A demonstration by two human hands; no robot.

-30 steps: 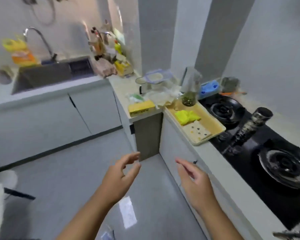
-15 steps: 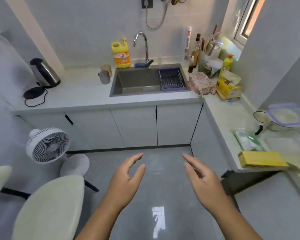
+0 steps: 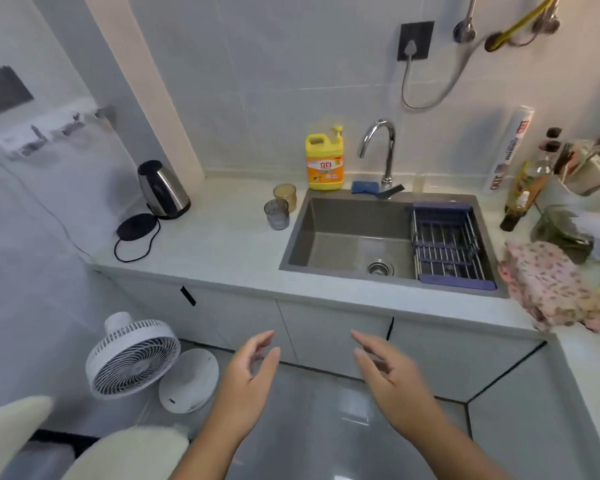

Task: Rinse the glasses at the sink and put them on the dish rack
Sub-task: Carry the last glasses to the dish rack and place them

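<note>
Two glasses stand on the white counter just left of the sink: a grey glass (image 3: 276,214) in front and an amber glass (image 3: 285,196) behind it. The grey sink (image 3: 343,233) has a chrome tap (image 3: 381,147) at its back. A blue-framed wire dish rack (image 3: 445,240) sits across the sink's right side. My left hand (image 3: 250,379) and my right hand (image 3: 392,382) hover low in front of the cabinet doors, well below the counter. Both are open with fingers spread and hold nothing.
A yellow detergent bottle (image 3: 324,161) stands behind the glasses. A steel kettle (image 3: 161,190) and its base (image 3: 137,227) sit on the counter's left. A pink floral cloth (image 3: 548,285) and bottles crowd the right. A white fan (image 3: 132,358) and pale chair backs (image 3: 125,452) occupy the floor at left.
My view has swung left from the stove corner to face the sink and has come closer to it. Both hands stay open and empty in front of me.
</note>
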